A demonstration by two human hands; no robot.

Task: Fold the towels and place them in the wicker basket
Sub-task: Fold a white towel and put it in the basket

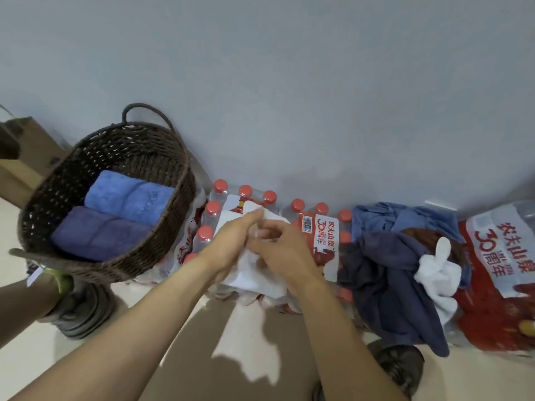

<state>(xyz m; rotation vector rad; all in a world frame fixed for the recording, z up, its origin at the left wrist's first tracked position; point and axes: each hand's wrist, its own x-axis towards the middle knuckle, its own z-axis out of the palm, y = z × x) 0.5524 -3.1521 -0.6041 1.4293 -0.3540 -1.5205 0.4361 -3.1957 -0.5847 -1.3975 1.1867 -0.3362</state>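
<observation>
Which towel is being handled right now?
The white towel held by both hands over the bottled water; the others lie in the basket or the heap.

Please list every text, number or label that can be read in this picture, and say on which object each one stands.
"农夫山泉" and "30周年": on the red and white wrap of the water bottle pack at the right.
"农夫山泉 30周年": on the label of the middle bottle pack, beside a barcode whose digits are too small to read.
Embossed mark on the light blue towel in the wicker basket: too blurred to read.
</observation>
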